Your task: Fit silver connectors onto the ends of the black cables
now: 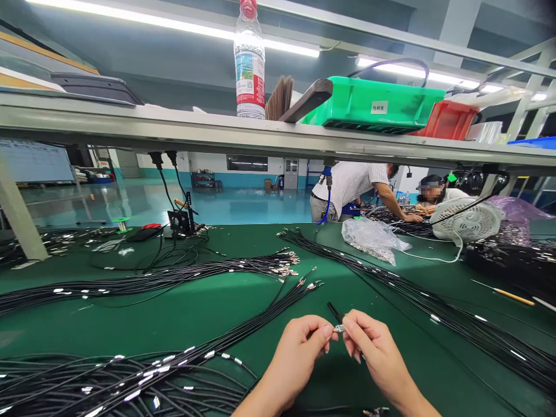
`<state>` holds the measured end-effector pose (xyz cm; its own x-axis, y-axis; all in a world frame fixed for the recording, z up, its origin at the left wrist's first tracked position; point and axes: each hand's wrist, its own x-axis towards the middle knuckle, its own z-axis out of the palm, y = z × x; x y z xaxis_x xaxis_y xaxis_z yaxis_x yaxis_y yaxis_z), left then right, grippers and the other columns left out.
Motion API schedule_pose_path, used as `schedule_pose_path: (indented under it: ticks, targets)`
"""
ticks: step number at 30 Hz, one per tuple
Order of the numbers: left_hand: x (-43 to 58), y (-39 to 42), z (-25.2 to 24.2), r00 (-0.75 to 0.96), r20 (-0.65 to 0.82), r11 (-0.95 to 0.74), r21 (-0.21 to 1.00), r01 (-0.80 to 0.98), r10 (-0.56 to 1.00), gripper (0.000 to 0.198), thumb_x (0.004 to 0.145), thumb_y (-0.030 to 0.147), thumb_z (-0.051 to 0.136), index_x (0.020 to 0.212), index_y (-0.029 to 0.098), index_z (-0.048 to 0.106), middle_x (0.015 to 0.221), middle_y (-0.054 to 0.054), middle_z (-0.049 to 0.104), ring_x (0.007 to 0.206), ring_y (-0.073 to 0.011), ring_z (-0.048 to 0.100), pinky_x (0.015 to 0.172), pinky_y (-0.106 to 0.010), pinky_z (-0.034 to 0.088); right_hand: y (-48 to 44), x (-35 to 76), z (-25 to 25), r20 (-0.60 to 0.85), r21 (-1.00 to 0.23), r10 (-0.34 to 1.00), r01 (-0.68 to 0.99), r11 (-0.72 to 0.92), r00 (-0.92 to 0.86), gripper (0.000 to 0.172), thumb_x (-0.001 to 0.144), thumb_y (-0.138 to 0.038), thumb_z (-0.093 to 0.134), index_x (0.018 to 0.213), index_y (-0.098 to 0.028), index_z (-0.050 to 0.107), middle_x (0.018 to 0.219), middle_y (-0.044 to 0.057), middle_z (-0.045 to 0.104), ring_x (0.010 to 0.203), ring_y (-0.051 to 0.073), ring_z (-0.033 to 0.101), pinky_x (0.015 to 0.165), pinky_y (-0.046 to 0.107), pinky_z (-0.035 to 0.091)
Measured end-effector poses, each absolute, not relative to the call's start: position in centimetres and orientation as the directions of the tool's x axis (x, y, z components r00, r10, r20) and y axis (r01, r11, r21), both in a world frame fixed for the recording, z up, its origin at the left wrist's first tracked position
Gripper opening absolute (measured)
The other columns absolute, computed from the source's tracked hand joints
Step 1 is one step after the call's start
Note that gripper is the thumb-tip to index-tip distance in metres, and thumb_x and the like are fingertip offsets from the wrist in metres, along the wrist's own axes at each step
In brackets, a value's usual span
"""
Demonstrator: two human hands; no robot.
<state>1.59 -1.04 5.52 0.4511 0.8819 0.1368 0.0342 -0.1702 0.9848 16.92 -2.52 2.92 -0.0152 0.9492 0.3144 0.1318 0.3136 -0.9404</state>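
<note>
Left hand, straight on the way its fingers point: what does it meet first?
The small metal terminal on the black cable end, already at the fingertips of the left hand. Just past it is the right hand, though depth is hard to judge from this view.
</note>
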Motion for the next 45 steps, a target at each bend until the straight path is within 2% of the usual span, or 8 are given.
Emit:
schedule_pose_path:
  ticks: [5, 8, 12, 19, 27, 38, 45]
  targets:
    - [1.46, -1.25, 5.78, 0.461, 0.087, -0.063, 0.996, -0.068, 0.883, 0.022, 0.068, 0.031, 0.064, 0.08, 0.013, 0.067, 0.072, -0.002, 0.06, 0.067, -0.0124, 0.047, 0.064, -0.022, 0.036, -2.73, 16.67, 3.36, 0.364, -0.912, 0.931, 0.209, 0.354, 0.014, 0.043, 0.08, -0.053, 0.048, 0.054, -0.02, 0.043, 0.048, -0.004, 0.039, 0.044, 0.011, 0.034, 0.044, 0.023, 0.029]
    - [1.47, -1.46, 5.95, 0.441, 0.046, 0.005, 0.993, -0.114, 0.896, 0.024, 0.061, 0.032, 0.07, 0.076, 0.013, 0.068, 0.076, -0.004, 0.063, 0.071, -0.0151, 0.051, 0.068, -0.024, 0.038, -2.89, 16.61, 3.38, 0.389, -0.891, 0.921, 0.255, 0.375, 0.005, 0.042, 0.081, -0.051, 0.048, 0.053, -0.02, 0.042, 0.047, -0.003, 0.04, 0.044, 0.011, 0.034, 0.044, 0.023, 0.029]
    - [1.61, -1.67, 6.06, 0.372, -0.007, 0.046, 0.994, -0.095, 0.928, 0.021, 0.058, 0.03, 0.072, 0.07, 0.013, 0.068, 0.073, -0.004, 0.065, 0.071, -0.0159, 0.052, 0.068, -0.024, 0.038, -2.94, 16.6, 3.16, 0.389, -0.884, 0.921, 0.272, 0.379, -0.019, 0.041, 0.082, -0.05, 0.046, 0.054, -0.02, 0.041, 0.049, -0.003, 0.041, 0.045, 0.011, 0.035, 0.046, 0.024, 0.029]
    - [1.46, -1.88, 6.32, 0.383, -0.046, 0.108, 0.984, -0.142, 0.923, 0.021, 0.056, 0.029, 0.073, 0.069, 0.013, 0.069, 0.073, -0.003, 0.065, 0.07, -0.0142, 0.05, 0.068, -0.024, 0.036, -2.71, 16.66, 2.86, 0.394, -0.887, 0.919, 0.256, 0.384, -0.016, 0.039, 0.084, -0.044, 0.045, 0.055, -0.02, 0.041, 0.049, -0.004, 0.041, 0.044, 0.011, 0.034, 0.045, 0.023, 0.028]
    - [1.33, -1.44, 5.84, 0.427, -0.018, 0.093, 0.984, -0.155, 0.904, 0.024, 0.058, 0.03, 0.074, 0.071, 0.011, 0.068, 0.073, -0.004, 0.064, 0.069, -0.0133, 0.05, 0.067, -0.023, 0.036, -2.82, 16.92, 2.55, 0.416, -0.88, 0.908, 0.234, 0.414, -0.044, 0.036, 0.086, -0.041, 0.044, 0.058, -0.019, 0.044, 0.052, -0.003, 0.042, 0.048, 0.012, 0.039, 0.047, 0.023, 0.031]
    - [1.24, -1.32, 5.42, 0.457, 0.005, 0.083, 0.981, -0.173, 0.889, 0.025, 0.06, 0.028, 0.074, 0.076, 0.01, 0.068, 0.077, -0.004, 0.064, 0.07, -0.0126, 0.05, 0.068, -0.022, 0.036, -2.73, 16.94, 2.55, 0.42, -0.881, 0.906, 0.22, 0.419, -0.049, 0.035, 0.088, -0.04, 0.043, 0.06, -0.019, 0.044, 0.054, -0.003, 0.042, 0.048, 0.011, 0.038, 0.046, 0.022, 0.03]
    - [1.51, -1.68, 5.88, 0.422, 0.009, 0.059, 0.987, -0.149, 0.907, 0.019, 0.059, 0.024, 0.071, 0.07, 0.01, 0.066, 0.068, -0.002, 0.06, 0.065, -0.0118, 0.046, 0.064, -0.023, 0.035, -2.91, 16.97, 2.65, 0.552, -0.745, 0.828, 0.39, 0.542, -0.096, 0.036, 0.089, -0.036, 0.039, 0.056, -0.019, 0.04, 0.052, -0.003, 0.039, 0.049, 0.012, 0.037, 0.049, 0.024, 0.029]
